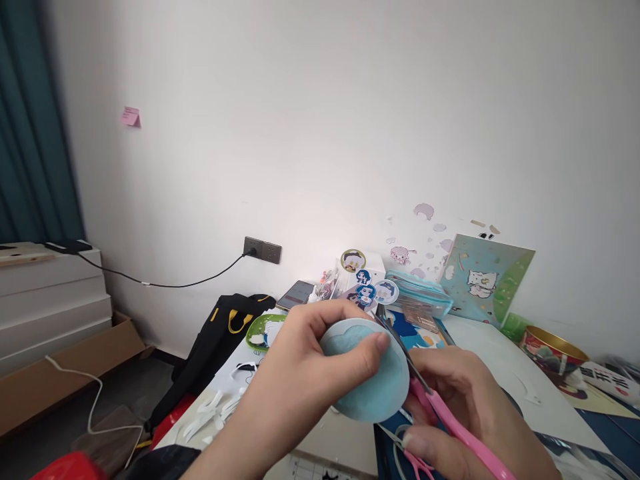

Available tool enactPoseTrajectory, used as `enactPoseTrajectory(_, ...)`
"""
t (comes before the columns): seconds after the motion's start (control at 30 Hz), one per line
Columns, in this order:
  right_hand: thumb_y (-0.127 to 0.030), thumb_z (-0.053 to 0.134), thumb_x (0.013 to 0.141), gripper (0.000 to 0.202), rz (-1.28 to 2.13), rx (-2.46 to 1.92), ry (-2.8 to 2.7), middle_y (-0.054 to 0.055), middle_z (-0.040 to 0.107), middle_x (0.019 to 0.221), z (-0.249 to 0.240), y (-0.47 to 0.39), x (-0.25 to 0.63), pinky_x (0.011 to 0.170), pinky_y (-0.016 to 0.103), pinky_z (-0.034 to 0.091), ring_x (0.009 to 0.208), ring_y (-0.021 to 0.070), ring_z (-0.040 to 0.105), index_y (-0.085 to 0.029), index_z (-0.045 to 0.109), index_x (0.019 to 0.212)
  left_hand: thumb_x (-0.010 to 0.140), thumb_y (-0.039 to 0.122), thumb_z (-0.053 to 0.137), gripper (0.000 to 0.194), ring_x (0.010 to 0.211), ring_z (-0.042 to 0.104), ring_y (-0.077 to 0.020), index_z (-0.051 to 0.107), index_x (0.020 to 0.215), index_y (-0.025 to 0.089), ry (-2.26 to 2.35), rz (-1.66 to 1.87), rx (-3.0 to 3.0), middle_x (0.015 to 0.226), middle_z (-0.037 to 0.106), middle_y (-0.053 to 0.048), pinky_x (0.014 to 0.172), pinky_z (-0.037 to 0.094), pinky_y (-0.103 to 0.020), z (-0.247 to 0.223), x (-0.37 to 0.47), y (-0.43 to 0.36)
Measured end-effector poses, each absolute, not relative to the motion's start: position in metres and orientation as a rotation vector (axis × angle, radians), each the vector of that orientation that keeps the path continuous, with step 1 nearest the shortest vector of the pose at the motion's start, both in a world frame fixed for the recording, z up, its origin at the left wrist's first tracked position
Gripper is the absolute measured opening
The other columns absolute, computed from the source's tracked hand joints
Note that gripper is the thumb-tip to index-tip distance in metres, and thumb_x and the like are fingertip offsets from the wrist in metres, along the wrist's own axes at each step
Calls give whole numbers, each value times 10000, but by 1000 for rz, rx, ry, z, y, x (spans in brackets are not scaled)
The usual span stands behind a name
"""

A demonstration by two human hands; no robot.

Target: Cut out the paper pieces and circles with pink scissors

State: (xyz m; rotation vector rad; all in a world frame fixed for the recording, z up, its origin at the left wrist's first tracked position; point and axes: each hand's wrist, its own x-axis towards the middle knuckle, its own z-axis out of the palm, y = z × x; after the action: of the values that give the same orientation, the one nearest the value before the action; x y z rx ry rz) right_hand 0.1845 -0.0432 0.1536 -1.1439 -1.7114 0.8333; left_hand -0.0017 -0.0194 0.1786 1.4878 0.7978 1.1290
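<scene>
A round light-blue paper disc with a pale rim (pixel 373 390) is pinched in my left hand (pixel 320 363), the thumb lying across its face. My right hand (pixel 465 400) holds pink-handled scissors (pixel 463 430) at the right. Their metal blades lie along the disc's upper right edge; whether they touch the paper I cannot tell. Beneath my right hand, a second pair of pink scissors (pixel 417 463) rests on a dark blue surface.
White paper scraps (pixel 213 413) lie at the table's left, near a green tray (pixel 257 333). Behind stand round character stickers (pixel 366 293), a clear pouch (pixel 420 293) and a green-blue card (pixel 485 277). A red-gold tin (pixel 553 350) sits right. A black bag (pixel 205 353) hangs left.
</scene>
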Motion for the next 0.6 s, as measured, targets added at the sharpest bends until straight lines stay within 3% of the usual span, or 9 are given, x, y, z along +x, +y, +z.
enactPoseTrajectory(0.17,-337,793,537,318,813,-1134,-1667,0,522,614,152,-44,186,494,273,437,555,179,484,-186,663,785,722,320,701,206,546,472,-105,599,658,154,778,1140,1494,596,547,15,470,377,-179,176,-3,-19)
enactPoseTrajectory(0.33,-335,769,544,222,810,-1169,-1737,4,515,596,157,-44,185,508,283,455,554,183,497,-197,602,589,740,370,699,231,545,487,-99,611,677,166,753,1150,1498,602,567,22,470,395,-168,172,-5,-17)
enactPoseTrajectory(0.6,-271,754,527,217,738,-1195,-1743,4,525,563,160,-43,186,500,289,477,537,191,517,-214,545,518,740,353,692,215,566,540,-126,612,672,166,774,1107,1524,625,623,-1,489,400,-197,178,-6,-16)
